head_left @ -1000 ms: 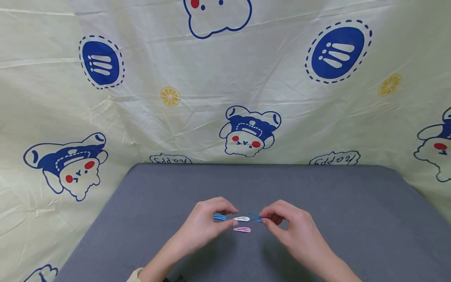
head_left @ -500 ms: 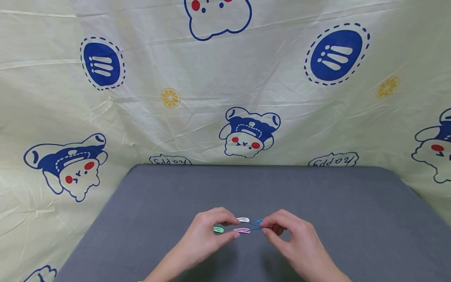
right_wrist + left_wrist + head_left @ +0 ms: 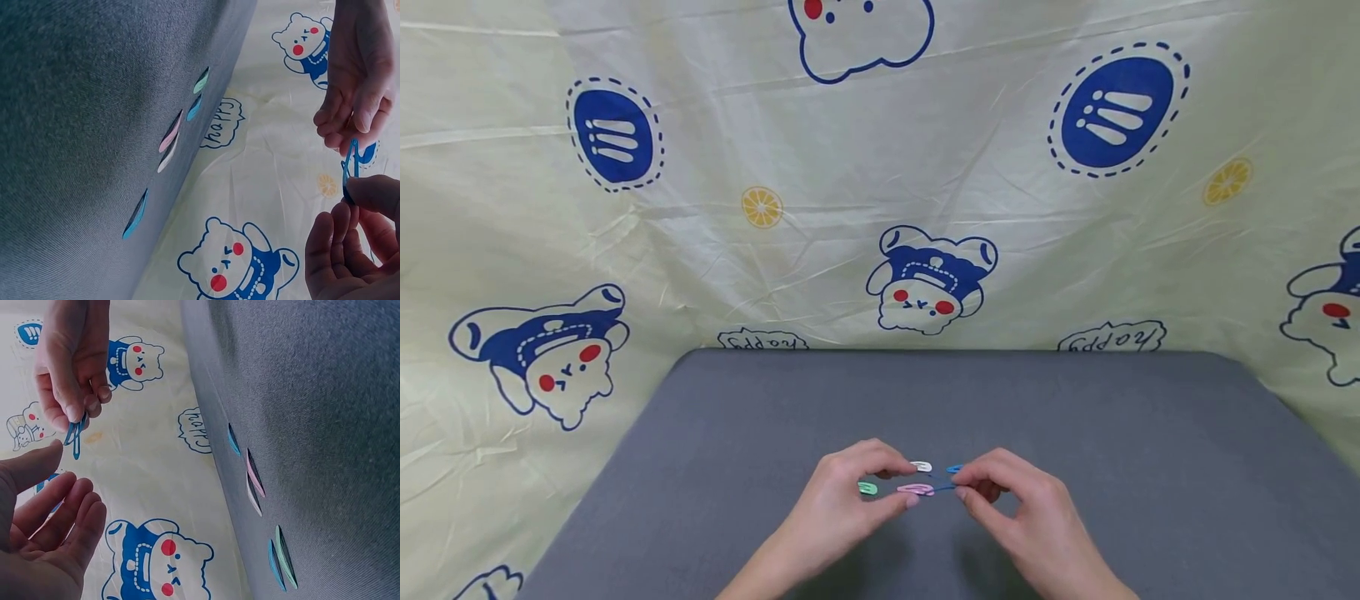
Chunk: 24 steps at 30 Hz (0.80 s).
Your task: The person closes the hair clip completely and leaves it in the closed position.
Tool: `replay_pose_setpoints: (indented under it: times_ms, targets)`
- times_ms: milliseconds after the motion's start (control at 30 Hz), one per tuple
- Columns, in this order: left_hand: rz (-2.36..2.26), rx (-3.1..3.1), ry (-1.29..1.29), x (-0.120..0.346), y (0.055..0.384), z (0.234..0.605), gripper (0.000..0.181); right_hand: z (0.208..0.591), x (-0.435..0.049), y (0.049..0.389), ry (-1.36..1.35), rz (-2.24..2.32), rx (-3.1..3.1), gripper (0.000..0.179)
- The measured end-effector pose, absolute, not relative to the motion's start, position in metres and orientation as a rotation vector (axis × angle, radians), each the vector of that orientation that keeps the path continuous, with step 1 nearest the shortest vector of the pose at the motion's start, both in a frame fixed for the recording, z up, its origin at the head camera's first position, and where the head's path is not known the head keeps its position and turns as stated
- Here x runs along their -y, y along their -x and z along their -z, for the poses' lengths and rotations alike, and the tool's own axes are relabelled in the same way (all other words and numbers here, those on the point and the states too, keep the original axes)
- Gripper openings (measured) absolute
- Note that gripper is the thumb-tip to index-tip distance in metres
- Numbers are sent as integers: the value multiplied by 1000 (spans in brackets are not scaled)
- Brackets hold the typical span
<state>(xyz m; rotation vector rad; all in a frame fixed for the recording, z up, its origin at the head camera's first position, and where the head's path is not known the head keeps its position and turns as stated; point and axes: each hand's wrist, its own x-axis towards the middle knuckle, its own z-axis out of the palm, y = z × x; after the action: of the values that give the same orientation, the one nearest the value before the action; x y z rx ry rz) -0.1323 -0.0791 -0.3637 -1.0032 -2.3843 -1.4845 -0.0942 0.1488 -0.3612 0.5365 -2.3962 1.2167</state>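
Note:
My right hand (image 3: 1030, 504) pinches a blue snap hair clip (image 3: 352, 165) between thumb and fingertips, above the table. The clip's frame and tongue stand apart in the right wrist view. My left hand (image 3: 850, 492) faces it with thumb and fingers spread and relaxed, holding nothing; its fingertips are close to the clip's free end. Lying on the table beyond are a pink clip (image 3: 915, 490), a white clip (image 3: 922, 467), a green clip (image 3: 868, 488) and a blue clip (image 3: 955, 469). Another blue clip (image 3: 276, 565) beside the green one is hidden by my left hand in the head view.
The clips lie on a grey cloth-covered table (image 3: 925, 408). A pale curtain (image 3: 827, 150) printed with blue cartoon figures hangs behind its far edge.
Both hands have moved slightly nearer the table's front, the right one bringing the blue hair clip with it. My left hand has also shifted a little right, closer to the clip.

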Motion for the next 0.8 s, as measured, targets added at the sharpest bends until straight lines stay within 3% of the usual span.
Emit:
replay_pose_setpoints:
  times_ms: [800]
  targets:
    - [1525,2353,1071,76,130,370,24,369,-136,90,-597,-1179,2319,35]
